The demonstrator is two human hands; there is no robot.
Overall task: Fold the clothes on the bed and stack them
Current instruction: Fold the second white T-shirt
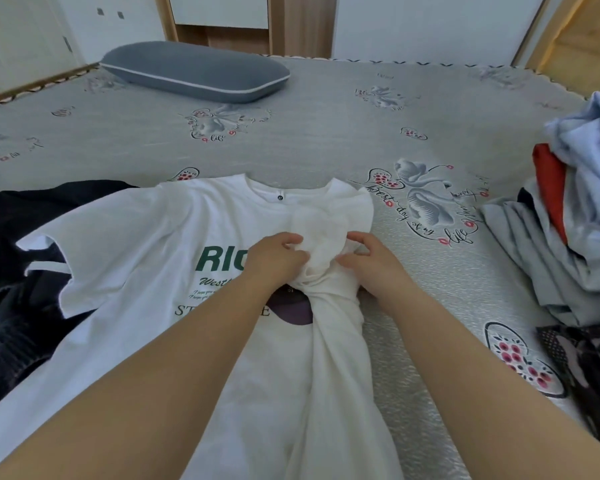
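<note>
grey patterned bed cover [309,140] carries everything; all places below are taken from the white t-shirt.

white t-shirt [136,244] lies face up at the near middle of the bed, collar away from the person, green print showing. its left sleeve is spread flat. its right side is turned in over the chest and bunched into a twisted rope running down toward the hem.

unfolded pile [575,216] of pale blue, grey and red clothes sits well to the right of the shirt, apart from it. dark garment [18,271] lies at the shirt's left, partly under the spread sleeve. grey pillow [194,71] is far beyond the collar.

left hand [274,259] rests on the chest print, fingers curled into the bunched cloth. right hand [368,258] is just beside it on the right edge of the bunch, fingers bent and pinching the fabric.

judgement: step in hand is the right-side fold, early in the task. to do it well, the twist should be shaken open first, the sleeve laid flat inside, and the fold line kept parallel to the side seam before smoothing toward the hem. creasing over the twist would set a lumpy fold.
</note>
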